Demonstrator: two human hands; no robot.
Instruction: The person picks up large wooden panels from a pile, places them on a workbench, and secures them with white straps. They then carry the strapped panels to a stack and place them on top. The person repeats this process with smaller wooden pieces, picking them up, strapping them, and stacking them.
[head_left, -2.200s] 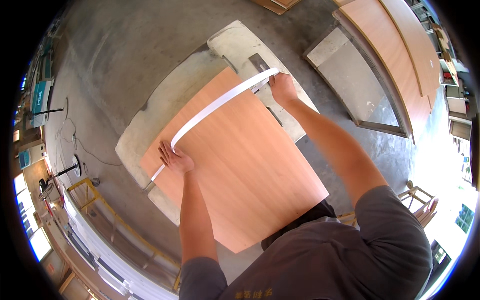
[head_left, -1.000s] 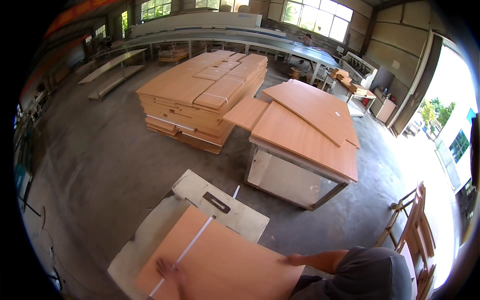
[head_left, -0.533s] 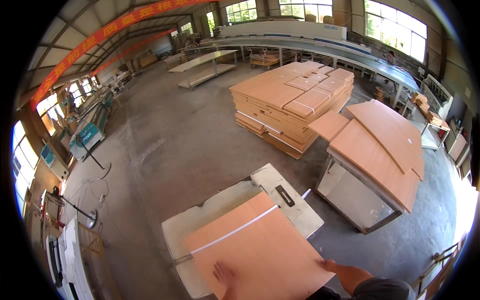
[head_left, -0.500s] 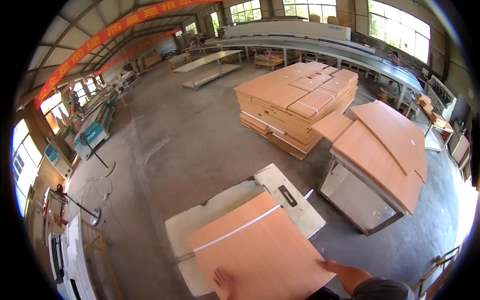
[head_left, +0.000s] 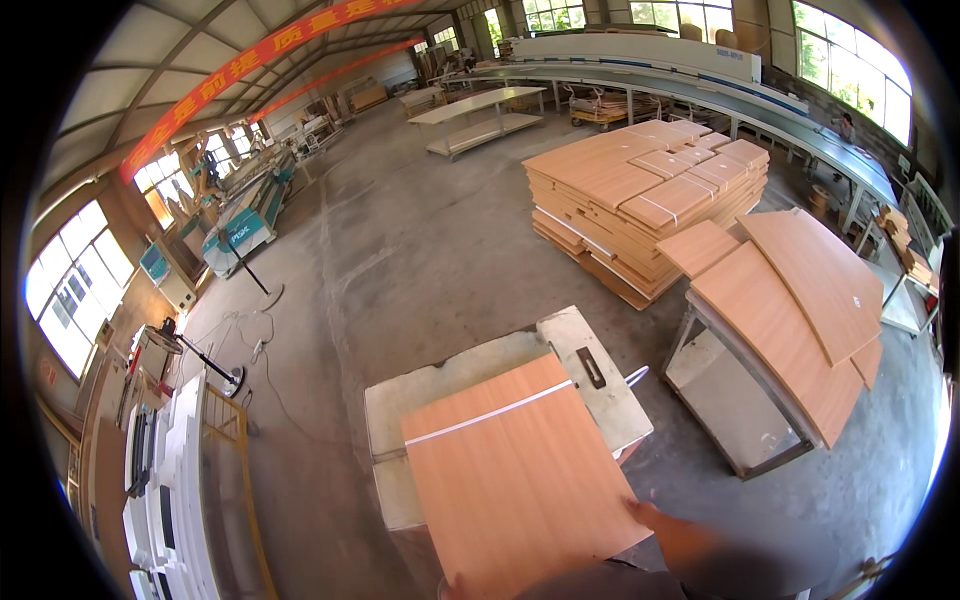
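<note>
A rectangular wood-grain panel (head_left: 520,480), with a white strap (head_left: 490,412) across its far end, lies over a worn cream-coloured machine top (head_left: 455,362). My right hand (head_left: 645,514) grips the panel's right edge, thumb above and the other fingers hidden beneath. At the lower edge of the view, only a little of my left hand (head_left: 456,588) shows. It is closed on the panel's near left edge, with most of its fingers hidden. A slotted cream plate (head_left: 610,385) rises beyond the panel's far right corner.
To the right, a metal-framed table (head_left: 740,455) carries several loose panels (head_left: 800,300). Behind it stands a tall stack of strapped panels (head_left: 600,190). At left are a standing fan (head_left: 205,355), cables on the floor, and white boards (head_left: 175,510) beside a yellow frame (head_left: 245,480).
The view has turned left, shifting the scene rightward. My left hand has gone from lying flat on top of the panel to its near left edge. My right hand keeps its hold.
</note>
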